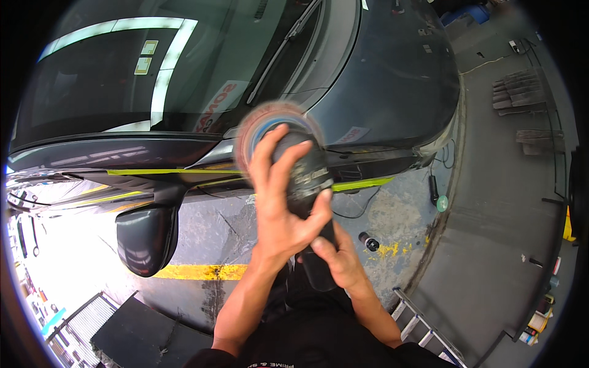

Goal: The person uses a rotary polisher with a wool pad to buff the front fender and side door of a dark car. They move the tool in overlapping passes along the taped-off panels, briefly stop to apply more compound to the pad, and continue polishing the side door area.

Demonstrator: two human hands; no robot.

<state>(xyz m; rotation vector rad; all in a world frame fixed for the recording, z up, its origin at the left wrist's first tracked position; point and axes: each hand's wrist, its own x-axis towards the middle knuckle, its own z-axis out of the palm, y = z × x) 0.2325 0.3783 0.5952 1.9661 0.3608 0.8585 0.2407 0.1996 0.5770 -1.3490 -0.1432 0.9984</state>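
A black car polisher (310, 175) is gripped in both my hands above the side of a dark grey car. My left hand (276, 211) wraps over its head, with the fingers spread across the top and curled on the casing. Lower down, my right hand (345, 260) is closed around the handle. The round pad (247, 138) is smeared, as if spinning. It overlaps the base of the windshield pillar and the fender's rear edge; whether it touches the paint I cannot tell. Yellow-green masking tape (365, 183) runs along the body below the polisher.
The side mirror (147, 239) juts out at the left. A cord (362, 211) hangs near the car's side. On the floor lie a small dark cylindrical object (369, 241) and another handheld tool (434, 191). A ladder (429, 334) stands at lower right, a black panel (144, 331) at lower left.
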